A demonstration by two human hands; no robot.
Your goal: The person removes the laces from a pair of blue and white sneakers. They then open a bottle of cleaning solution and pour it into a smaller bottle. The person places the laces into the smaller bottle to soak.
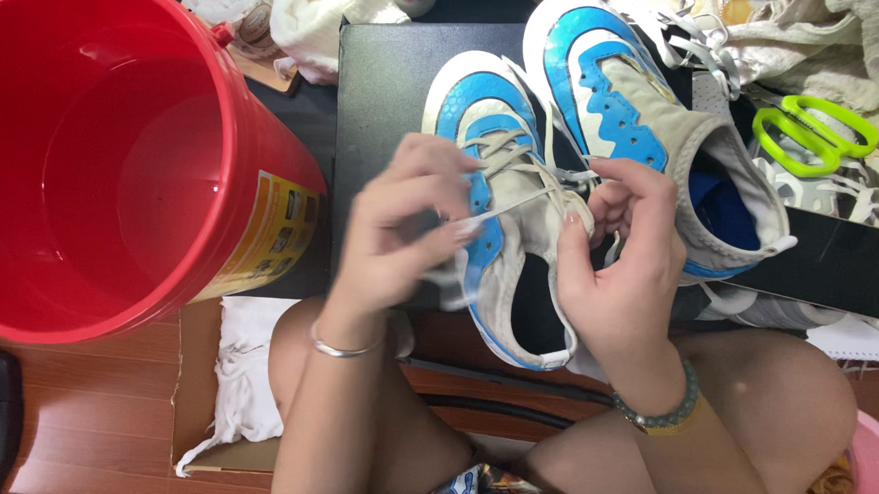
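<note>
Two blue, white and beige sneakers lie on a black box point(377, 70). The near sneaker point(493, 113) sits between my hands, its beige lace partly threaded. My left hand point(396, 231) pinches the end of that shoelace point(504, 208) and pulls it taut across the tongue. My right hand point(624, 253) grips the shoe's right side by the eyelets, fingers curled around the upper. The second sneaker point(620, 97) rests to the right, unlaced, its blue lining showing.
A large red bucket point(102, 157) holding water stands at the left. Green-handled scissors point(814, 133) lie at the right among loose white laces and cloth. A white rag point(245, 367) lies on the wooden floor by my knees. A pink tub edge point(875, 476) shows at bottom right.
</note>
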